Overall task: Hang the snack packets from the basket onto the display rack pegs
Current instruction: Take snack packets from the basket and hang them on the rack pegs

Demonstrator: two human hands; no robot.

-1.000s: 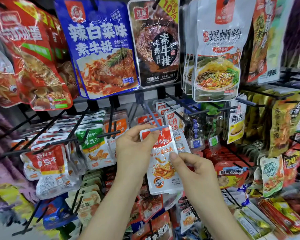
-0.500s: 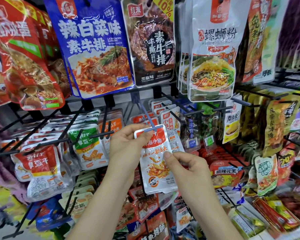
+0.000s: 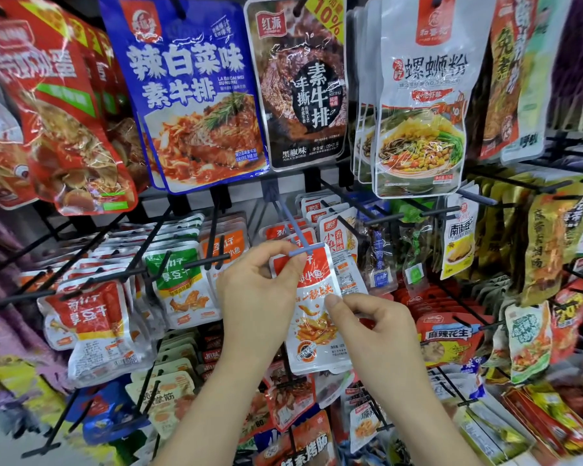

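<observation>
2 bare forearms enter from 6 o'clock, no sleeves, watch or rings visible; left hand (image 3: 260,290) and right hand (image 3: 377,326) have short, unpainted nails (where visible).

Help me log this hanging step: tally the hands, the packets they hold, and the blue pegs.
Hands: 2 (left hand, right hand)
Held packets: 1 (packet, pinched by both hands)
Blue pegs: 1 (peg, at the packet's top edge)
Total: 4
</observation>
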